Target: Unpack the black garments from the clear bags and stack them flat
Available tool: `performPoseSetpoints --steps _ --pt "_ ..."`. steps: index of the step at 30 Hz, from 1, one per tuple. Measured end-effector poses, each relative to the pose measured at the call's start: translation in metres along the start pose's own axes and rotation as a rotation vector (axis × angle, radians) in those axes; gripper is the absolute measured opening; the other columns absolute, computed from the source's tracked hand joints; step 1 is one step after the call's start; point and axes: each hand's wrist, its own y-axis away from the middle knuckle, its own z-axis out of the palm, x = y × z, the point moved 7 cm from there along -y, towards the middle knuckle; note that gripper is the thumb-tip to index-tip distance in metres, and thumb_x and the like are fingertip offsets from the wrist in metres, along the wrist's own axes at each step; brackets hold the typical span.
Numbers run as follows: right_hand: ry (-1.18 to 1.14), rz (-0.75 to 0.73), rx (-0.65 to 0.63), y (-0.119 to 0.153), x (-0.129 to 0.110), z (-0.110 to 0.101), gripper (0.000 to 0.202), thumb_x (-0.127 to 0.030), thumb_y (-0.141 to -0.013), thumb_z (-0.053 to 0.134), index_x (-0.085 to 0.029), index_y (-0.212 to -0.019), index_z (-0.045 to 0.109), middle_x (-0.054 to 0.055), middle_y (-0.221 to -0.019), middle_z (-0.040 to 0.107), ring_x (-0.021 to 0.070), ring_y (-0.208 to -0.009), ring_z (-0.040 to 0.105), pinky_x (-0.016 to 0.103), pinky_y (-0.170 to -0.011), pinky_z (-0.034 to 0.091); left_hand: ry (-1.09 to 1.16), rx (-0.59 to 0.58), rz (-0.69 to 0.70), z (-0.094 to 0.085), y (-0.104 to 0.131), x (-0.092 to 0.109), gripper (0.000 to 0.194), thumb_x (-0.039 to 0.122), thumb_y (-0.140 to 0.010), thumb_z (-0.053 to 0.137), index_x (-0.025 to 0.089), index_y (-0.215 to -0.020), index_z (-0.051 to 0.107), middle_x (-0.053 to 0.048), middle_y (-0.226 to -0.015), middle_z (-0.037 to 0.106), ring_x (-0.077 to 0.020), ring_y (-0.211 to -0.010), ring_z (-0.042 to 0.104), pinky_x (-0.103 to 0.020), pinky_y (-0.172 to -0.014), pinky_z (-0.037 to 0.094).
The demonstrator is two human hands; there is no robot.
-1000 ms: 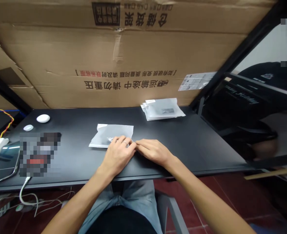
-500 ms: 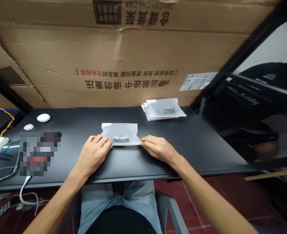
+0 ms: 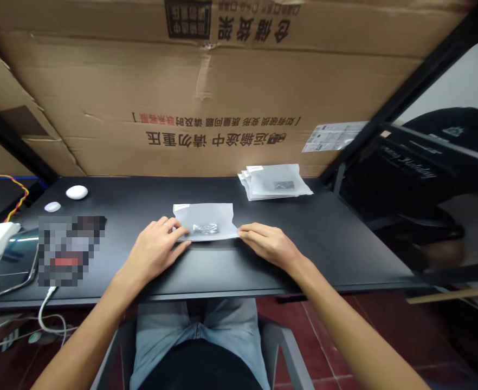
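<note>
Right hand (image 3: 268, 245) pinches bag (image 3: 203, 214) by near right corner; left hand (image 3: 154, 248) half-spread (thumb apart), fingers touching left end. Bag lies between surface's (image 3: 218, 273) front and back edges.

Workshop-like workspace, black tabletop (image 3: 324, 249), printed cardboard backing (image 3: 112, 81), white cables (image 3: 40, 314)

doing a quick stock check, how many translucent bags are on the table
At least 4: one bag between the left hand and right hand, and three discernible in the overlapping stack near the cardboard. More may be hidden in that stack.
</note>
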Motion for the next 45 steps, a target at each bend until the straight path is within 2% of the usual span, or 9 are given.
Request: performPoseSetpoints --steps 7,13,17,20,27,30,33,39,45 --pt "0.010 -0.046 0.021 -0.011 -0.009 -0.007 0.009 -0.018 -0.105 0.070 -0.021 -0.109 0.077 0.009 -0.109 0.083 0.0234 -0.102 0.077 0.038 -0.090 0.067 0.131 0.046 -0.029 -0.001 -0.018 0.003 0.015 0.029 -0.108 0.058 0.025 -0.099 0.069 -0.004 -0.104 0.075 -0.0235 -0.095 0.067 -0.039 -0.083 0.052" --pt "0.063 -0.162 0.076 -0.032 -0.048 -0.013 0.015 -0.016 -0.104 0.072 -0.017 -0.118 0.077 0.010 -0.114 0.083 0.0243 -0.109 0.076 0.040 -0.099 0.066 0.211 0.131 -0.081 -0.007 -0.023 0.003 0.011 0.027 -0.109 0.056 0.024 -0.101 0.063 -0.003 -0.102 0.073 -0.0222 -0.094 0.068 -0.038 -0.087 0.053" --pt "0.179 -0.266 -0.031 -0.049 -0.076 0.016 0.032 -0.007 -0.107 0.059 -0.008 -0.137 0.071 0.019 -0.136 0.078 0.0269 -0.126 0.073 0.040 -0.110 0.061 0.164 0.240 -0.076 -0.011 -0.026 0.008 0.014 0.029 -0.113 0.051 0.023 -0.104 0.061 -0.006 -0.103 0.072 -0.0239 -0.096 0.068 -0.038 -0.088 0.054" --pt "0.272 -0.152 -0.213 -0.065 -0.070 0.050 0.042 -0.010 -0.110 0.053 -0.002 -0.150 0.061 0.026 -0.143 0.073 0.0324 -0.128 0.072 0.046 -0.111 0.060 0.165 0.270 -0.068 -0.013 -0.024 0.012 0.016 0.030 -0.113 0.050 0.024 -0.104 0.061 -0.006 -0.103 0.071 -0.0245 -0.098 0.068 -0.039 -0.090 0.054" --pt "0.354 -0.033 -0.411 -0.077 -0.051 0.084 0.047 -0.006 -0.106 0.051 -0.009 -0.152 0.063 0.022 -0.127 0.079 0.0333 -0.110 0.079 0.043 -0.088 0.065 0.377 0.046 -0.658 0.011 0.002 -0.041 0.041 0.060 -0.102 0.062 0.026 -0.125 0.058 -0.002 -0.088 0.076 -0.0257 -0.077 0.074 -0.039 -0.072 0.055" --pt "0.276 -0.029 -0.385 -0.078 -0.045 0.081 0.044 -0.004 -0.103 0.056 -0.013 -0.144 0.069 0.017 -0.117 0.082 0.0287 -0.099 0.080 0.037 -0.080 0.064 0.720 -0.087 -0.733 0.034 0.007 -0.054 0.042 0.050 -0.099 0.064 0.027 -0.133 0.053 0.003 -0.077 0.075 -0.0227 -0.066 0.075 -0.036 -0.068 0.058" --pt "0.147 -0.048 -0.318 -0.075 -0.039 0.073 0.046 -0.004 -0.103 0.054 -0.018 -0.144 0.069 0.013 -0.124 0.082 0.0258 -0.108 0.079 0.034 -0.085 0.066 0.860 -0.052 -0.722 0.039 0.004 -0.066 0.045 0.043 -0.094 0.067 0.027 -0.135 0.054 0.004 -0.077 0.075 -0.0206 -0.064 0.075 -0.033 -0.066 0.059" --pt "-0.242 -0.257 -0.200 -0.053 -0.054 0.043 0.050 -0.003 -0.107 0.048 -0.024 -0.149 0.067 0.007 -0.149 0.074 0.0192 -0.149 0.061 0.038 -0.122 0.056 0.334 -0.038 -0.639 0.019 0.001 -0.099 0.034 0.034 -0.096 0.060 0.029 -0.129 0.065 0.000 -0.089 0.080 -0.0237 -0.084 0.078 -0.033 -0.077 0.055" --pt "-0.451 -0.290 -0.155 -0.025 -0.060 0.015 0.048 0.001 -0.104 0.050 -0.021 -0.141 0.071 0.011 -0.146 0.076 0.0209 -0.152 0.059 0.043 -0.124 0.056 -0.179 -0.094 -0.657 -0.003 0.002 -0.132 0.047 0.026 -0.103 0.046 0.023 -0.145 0.067 -0.020 -0.128 0.073 -0.0415 -0.114 0.071 -0.052 -0.090 0.057"
